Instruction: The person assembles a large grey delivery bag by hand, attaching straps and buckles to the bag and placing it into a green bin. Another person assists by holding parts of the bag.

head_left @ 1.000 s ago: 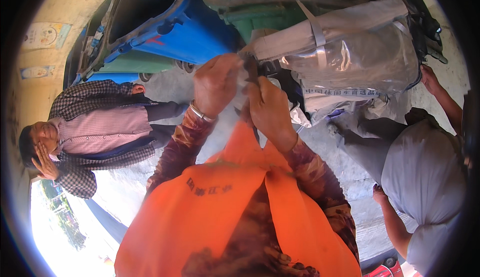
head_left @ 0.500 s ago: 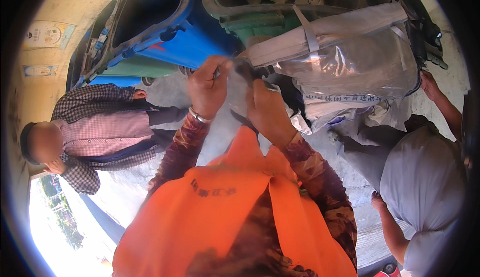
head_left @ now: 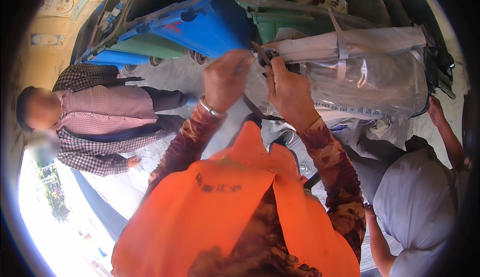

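My left hand (head_left: 228, 78), with a metal bracelet at the wrist, is closed and slightly smeared by motion; what its fingers hold, if anything, is hidden. Close to its right, my right hand (head_left: 291, 96) is closed on a flat brown strip (head_left: 260, 53) whose end sticks up past the fingers. Both hands are at the left end of a pale cover with a clear plastic panel (head_left: 365, 79). Below and between them curves a dark strap (head_left: 256, 108); whether it joins the strip I cannot tell.
Blue (head_left: 210, 29) and green (head_left: 272, 23) wheeled bins line the far side. To the left stands a person in a checked jacket (head_left: 90, 154). At the right, a person in grey (head_left: 417, 192) has one hand (head_left: 436, 111) by the cover's end.
Both my hands and the cover appear farther right in view. The brown strip's end now shows above my right hand. The left person's raised hand has come down.
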`<state>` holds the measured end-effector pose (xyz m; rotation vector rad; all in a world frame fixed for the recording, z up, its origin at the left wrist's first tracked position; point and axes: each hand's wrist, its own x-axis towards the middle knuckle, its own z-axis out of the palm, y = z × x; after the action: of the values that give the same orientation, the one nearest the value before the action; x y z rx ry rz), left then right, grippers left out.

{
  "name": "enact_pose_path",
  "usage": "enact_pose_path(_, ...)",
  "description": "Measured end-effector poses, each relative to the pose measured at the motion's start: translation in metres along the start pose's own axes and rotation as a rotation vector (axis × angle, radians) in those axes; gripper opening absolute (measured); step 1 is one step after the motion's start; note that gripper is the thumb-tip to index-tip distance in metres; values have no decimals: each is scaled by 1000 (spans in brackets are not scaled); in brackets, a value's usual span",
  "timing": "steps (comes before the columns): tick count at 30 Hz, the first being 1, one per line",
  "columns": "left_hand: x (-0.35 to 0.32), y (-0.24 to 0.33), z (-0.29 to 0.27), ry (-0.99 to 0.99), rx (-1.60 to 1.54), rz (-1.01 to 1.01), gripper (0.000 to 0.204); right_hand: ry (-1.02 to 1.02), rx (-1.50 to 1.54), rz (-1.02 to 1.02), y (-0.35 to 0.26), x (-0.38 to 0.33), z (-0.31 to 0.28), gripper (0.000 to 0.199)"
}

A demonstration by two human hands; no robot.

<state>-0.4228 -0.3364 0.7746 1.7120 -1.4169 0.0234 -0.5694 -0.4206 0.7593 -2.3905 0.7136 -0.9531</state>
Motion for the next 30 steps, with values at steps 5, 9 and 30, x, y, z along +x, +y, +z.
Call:
enact_pose_path(5, -3, 2, 4, 86, 14, -5, 11, -28, -74, -85, 7, -2, 9, 13)
enact_pose_path(9, 1, -8, 6, 101, -38, -100, 7, -76, -44, 71, -2, -30, 16, 14)
enact_pose_path(30, -5, 19, -16, -137, -29, -51, 15, 134, -150, -178, 30, 64, -6, 19)
